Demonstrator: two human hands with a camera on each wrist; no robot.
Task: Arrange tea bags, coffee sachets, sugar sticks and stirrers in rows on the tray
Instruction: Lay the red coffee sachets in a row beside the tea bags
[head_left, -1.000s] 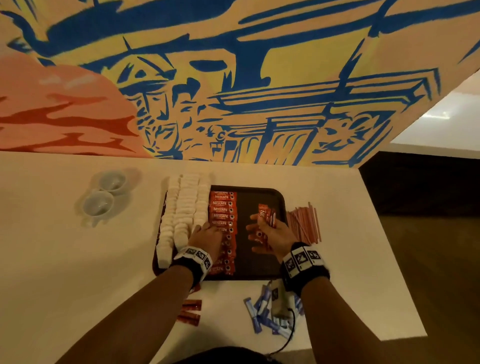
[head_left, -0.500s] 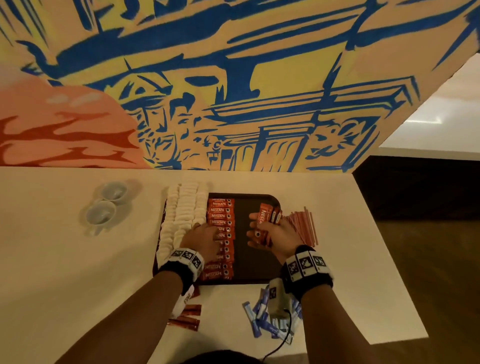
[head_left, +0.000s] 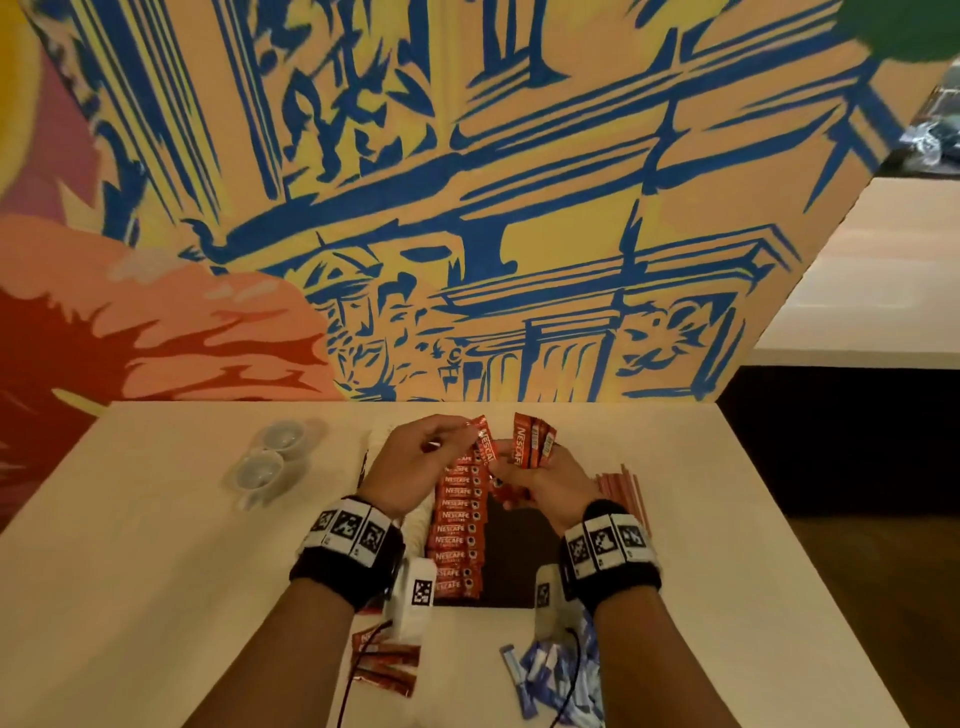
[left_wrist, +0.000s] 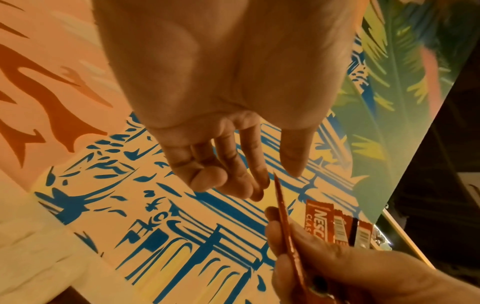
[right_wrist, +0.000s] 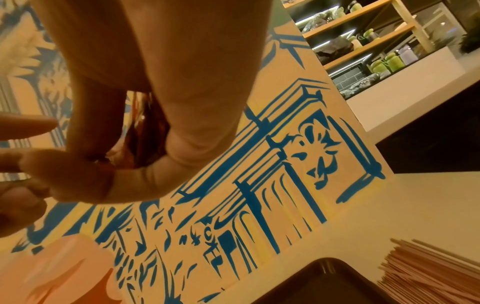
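Looking down from the head camera, both hands are raised above the dark tray (head_left: 511, 558) on the pale table (head_left: 156, 571); the right hand (head_left: 545, 486) grips a small fan of red coffee sachets (head_left: 530, 441) upright, and the left hand (head_left: 415, 462) reaches in with thumb and fingertips at one sachet (head_left: 485, 447) leaning out of that bunch. On the tray a row of coffee sachets (head_left: 460, 525) runs front to back, with white tea bags (head_left: 415, 519) partly hidden behind the left wrist. Reddish stirrers (head_left: 623, 493) lie beside the tray's right edge, blue sugar sticks (head_left: 550, 675) are heaped on the table near the body, a few loose red sachets (head_left: 387, 665) lie left of them, and two white cups (head_left: 270, 457) stand well to the left. From the left wrist camera, the fingers (left_wrist: 233, 164) are loosely curled with a narrow gap to the thumb, and the sachet's edge (left_wrist: 281, 207) rises just below that gap; whether they actually touch it I cannot tell. From the right wrist camera, the fingers (right_wrist: 91, 174) are curled tightly round the red bunch, with the tray corner (right_wrist: 324, 273) and stirrers (right_wrist: 428, 273) below.
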